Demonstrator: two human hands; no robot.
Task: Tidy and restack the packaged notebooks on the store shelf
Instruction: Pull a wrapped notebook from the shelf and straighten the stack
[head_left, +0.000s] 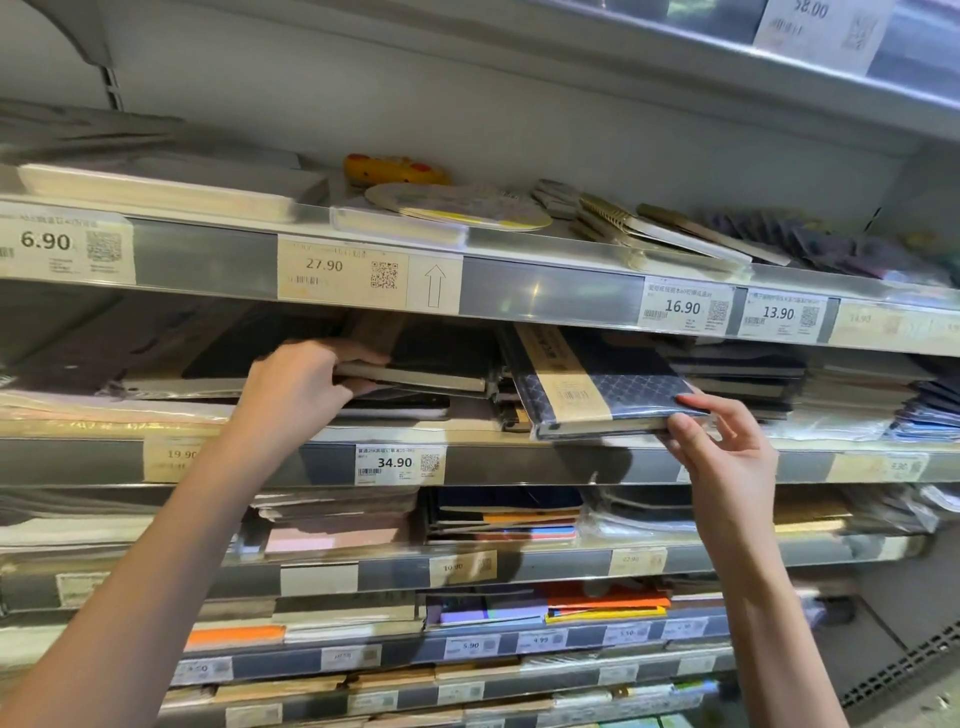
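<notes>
On the second shelf from the top (519, 462), my left hand (306, 382) grips the near corner of a dark packaged notebook (415, 371) lying on top of a short stack. My right hand (711, 441) pinches the front right corner of a navy patterned notebook with a tan paper band (597, 389). That notebook is tilted, its front edge hanging out over the shelf lip. Between the two lies a low pile of dark notebooks (506, 405). More dark wrapped notebooks (743, 374) are stacked to the right.
The shelf above (519, 280) holds white packs, round pads and spiral notebooks, and its rail hangs low over my hands. Price tags line each rail. Lower shelves carry coloured notebooks (519, 519) and paper packs. A floor vent (909, 670) shows at the lower right.
</notes>
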